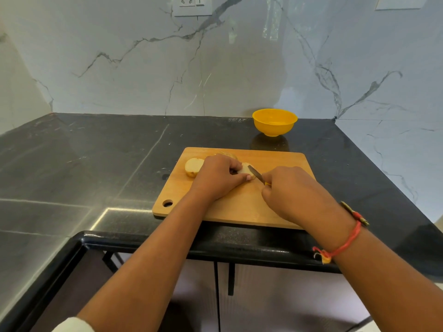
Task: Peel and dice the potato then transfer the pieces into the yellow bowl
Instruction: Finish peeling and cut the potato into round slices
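Note:
On the wooden cutting board (282,164) my left hand (217,177) holds a pale potato piece (245,169) between curled fingers and thumb. My right hand (291,191) grips a small knife (256,174) with a yellow handle, and its blade lies against that piece. A larger peeled potato piece (193,167) lies cut face up at the board's far left. Another piece (227,154) peeks out behind my left hand, mostly hidden. The yellow bowl (274,122) stands beyond the board near the wall.
The board sits on a black stone counter (96,164) that turns a corner at the left. A marble wall (215,68) rises behind, with a socket plate (191,6) at the top. Cabinet doors (263,295) are below the counter edge.

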Demonstrator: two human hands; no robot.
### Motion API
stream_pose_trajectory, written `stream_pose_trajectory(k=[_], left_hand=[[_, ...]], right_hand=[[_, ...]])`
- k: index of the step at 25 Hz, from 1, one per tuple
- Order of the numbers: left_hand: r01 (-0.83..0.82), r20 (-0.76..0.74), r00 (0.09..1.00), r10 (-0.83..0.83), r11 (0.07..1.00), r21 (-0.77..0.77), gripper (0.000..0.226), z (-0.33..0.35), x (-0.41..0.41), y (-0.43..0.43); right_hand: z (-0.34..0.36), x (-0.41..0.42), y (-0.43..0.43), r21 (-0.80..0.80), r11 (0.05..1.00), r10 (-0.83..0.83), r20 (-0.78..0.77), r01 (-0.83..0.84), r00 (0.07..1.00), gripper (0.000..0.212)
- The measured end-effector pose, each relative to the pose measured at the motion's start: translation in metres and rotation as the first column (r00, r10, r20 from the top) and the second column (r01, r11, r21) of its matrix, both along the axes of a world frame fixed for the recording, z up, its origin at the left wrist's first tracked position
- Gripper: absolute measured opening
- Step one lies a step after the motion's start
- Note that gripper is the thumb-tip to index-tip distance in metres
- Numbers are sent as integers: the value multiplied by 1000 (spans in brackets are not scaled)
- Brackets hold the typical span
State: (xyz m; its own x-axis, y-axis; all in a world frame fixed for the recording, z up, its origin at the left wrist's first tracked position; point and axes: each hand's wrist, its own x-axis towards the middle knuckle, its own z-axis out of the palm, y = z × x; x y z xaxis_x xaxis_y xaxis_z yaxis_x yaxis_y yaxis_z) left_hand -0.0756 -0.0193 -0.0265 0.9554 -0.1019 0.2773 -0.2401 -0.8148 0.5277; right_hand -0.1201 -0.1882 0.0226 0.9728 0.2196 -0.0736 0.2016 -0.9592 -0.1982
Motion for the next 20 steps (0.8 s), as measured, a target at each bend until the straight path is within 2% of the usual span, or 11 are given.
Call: stream_pose_trajectory(k=[6, 13, 20], left_hand=[[-1, 3, 1000, 1, 1000, 3, 33, 2, -2, 0], [-55, -14, 998, 55, 997, -55, 47, 3, -5, 1], [-76, -22, 997, 75, 994, -74, 42, 4, -7, -1]], right_hand=[[8, -31, -21, -16, 1000, -2, -75, 1, 997, 36], [9, -31, -24, 69, 998, 1, 120, -9, 993, 41], [-10, 11, 6, 21, 999, 24, 217, -29, 976, 35]])
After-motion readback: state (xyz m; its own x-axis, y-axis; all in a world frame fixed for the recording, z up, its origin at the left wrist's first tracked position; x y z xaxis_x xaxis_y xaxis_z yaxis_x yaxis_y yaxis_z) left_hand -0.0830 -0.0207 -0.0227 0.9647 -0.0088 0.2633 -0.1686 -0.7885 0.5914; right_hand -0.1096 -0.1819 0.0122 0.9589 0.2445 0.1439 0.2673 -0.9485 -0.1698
